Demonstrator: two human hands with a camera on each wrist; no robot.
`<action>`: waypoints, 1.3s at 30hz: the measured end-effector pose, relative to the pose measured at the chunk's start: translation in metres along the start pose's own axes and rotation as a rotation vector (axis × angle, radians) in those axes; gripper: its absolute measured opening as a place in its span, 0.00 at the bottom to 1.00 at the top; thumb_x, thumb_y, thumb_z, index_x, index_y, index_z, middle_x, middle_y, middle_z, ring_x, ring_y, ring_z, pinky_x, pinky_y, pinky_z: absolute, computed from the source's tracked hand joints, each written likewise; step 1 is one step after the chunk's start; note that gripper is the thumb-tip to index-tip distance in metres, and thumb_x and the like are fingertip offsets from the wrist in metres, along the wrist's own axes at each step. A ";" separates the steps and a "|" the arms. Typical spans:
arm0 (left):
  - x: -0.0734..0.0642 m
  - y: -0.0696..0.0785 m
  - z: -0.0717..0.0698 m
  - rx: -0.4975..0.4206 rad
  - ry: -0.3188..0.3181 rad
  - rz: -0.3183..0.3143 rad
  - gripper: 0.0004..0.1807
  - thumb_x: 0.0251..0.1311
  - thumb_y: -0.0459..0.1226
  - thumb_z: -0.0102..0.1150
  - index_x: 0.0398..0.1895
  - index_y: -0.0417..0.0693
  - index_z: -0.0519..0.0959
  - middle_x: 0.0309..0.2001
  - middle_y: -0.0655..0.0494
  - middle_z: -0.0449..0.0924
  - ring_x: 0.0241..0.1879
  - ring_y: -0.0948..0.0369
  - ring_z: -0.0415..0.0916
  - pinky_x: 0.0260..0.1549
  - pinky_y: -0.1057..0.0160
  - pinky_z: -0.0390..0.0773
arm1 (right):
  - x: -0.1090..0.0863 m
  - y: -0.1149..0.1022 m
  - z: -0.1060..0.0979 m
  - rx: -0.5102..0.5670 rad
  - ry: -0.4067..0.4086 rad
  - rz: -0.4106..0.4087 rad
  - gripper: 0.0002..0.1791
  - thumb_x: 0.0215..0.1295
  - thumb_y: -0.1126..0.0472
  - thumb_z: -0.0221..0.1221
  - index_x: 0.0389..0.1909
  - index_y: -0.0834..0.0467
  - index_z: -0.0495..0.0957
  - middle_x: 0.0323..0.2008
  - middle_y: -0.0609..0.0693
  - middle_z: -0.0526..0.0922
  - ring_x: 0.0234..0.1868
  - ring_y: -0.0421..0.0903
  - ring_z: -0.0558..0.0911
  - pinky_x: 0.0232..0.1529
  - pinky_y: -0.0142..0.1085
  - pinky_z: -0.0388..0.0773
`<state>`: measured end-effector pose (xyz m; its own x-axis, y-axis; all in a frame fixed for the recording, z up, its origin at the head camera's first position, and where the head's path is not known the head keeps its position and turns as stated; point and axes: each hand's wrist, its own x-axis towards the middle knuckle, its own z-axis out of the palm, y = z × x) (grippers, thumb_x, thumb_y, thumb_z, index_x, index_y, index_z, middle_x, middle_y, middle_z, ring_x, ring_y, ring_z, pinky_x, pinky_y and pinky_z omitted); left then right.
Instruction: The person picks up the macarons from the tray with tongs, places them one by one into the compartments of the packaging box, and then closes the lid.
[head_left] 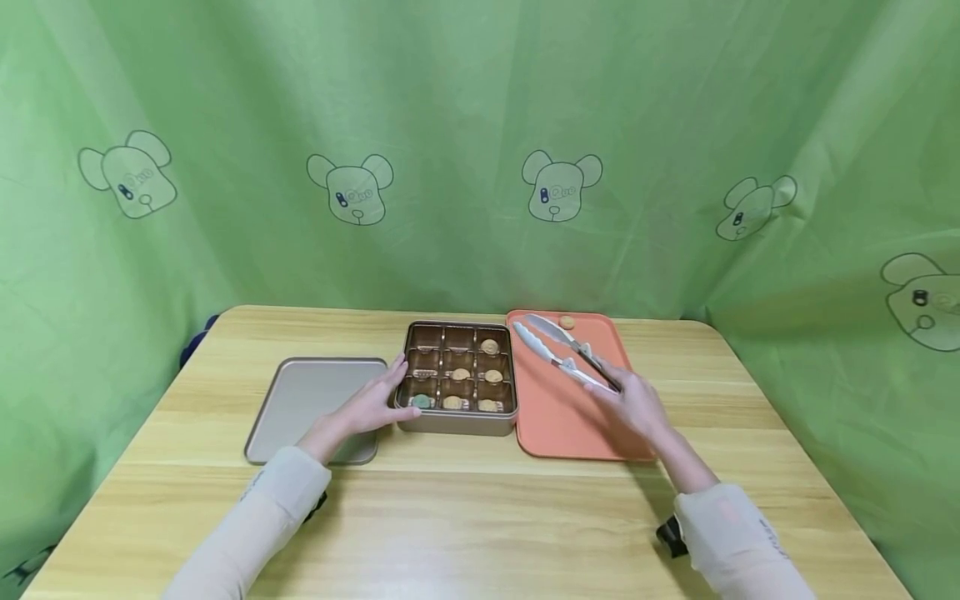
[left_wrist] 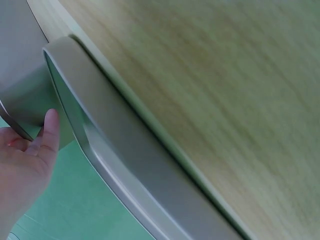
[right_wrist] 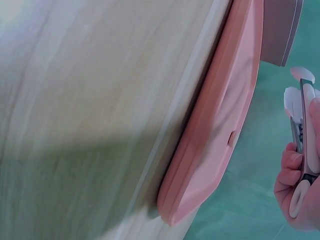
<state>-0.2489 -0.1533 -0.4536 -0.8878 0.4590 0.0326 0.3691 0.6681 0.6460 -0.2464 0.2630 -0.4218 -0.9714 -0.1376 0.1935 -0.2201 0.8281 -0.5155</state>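
My left hand rests against the left side of a brown square tin, fingers extended along its wall and thumb at the front corner. A divided plastic insert holds several round tan cookies in separate compartments, plus a green cookie at front left. The two back-left compartments and the middle-left one hold none. My right hand grips metal tongs, whose arms stand apart over a coral tray with nothing between their tips. One tan cookie lies near the tray's back edge.
A grey-brown metal lid lies left of the tin, its raised rim filling much of the left wrist view. Tin and tray stand side by side on the wooden table. A green curtain hangs behind the table.
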 end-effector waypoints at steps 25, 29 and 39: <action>0.001 0.000 0.000 0.013 -0.004 0.012 0.51 0.53 0.52 0.60 0.69 0.33 0.44 0.72 0.44 0.33 0.68 0.44 0.41 0.66 0.48 0.46 | 0.010 0.036 -0.006 -0.212 -0.059 0.269 0.37 0.62 0.42 0.52 0.65 0.61 0.60 0.53 0.74 0.68 0.49 0.71 0.70 0.37 0.57 0.71; 0.001 0.000 -0.001 0.007 -0.001 0.012 0.51 0.53 0.52 0.60 0.69 0.33 0.44 0.72 0.44 0.33 0.69 0.44 0.41 0.66 0.48 0.45 | 0.018 0.037 -0.002 -0.194 -0.068 0.293 0.37 0.63 0.40 0.50 0.66 0.60 0.59 0.55 0.73 0.67 0.52 0.71 0.68 0.42 0.59 0.70; 0.001 0.000 0.000 0.015 0.003 -0.001 0.51 0.52 0.52 0.60 0.69 0.34 0.45 0.72 0.44 0.34 0.69 0.45 0.41 0.66 0.48 0.46 | 0.030 0.036 0.005 -0.178 -0.067 0.320 0.37 0.63 0.41 0.50 0.66 0.59 0.58 0.56 0.74 0.65 0.50 0.71 0.69 0.34 0.54 0.71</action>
<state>-0.2498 -0.1532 -0.4538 -0.8890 0.4567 0.0343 0.3723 0.6772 0.6347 -0.2840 0.2857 -0.4389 -0.9935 0.1128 -0.0117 0.1086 0.9158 -0.3868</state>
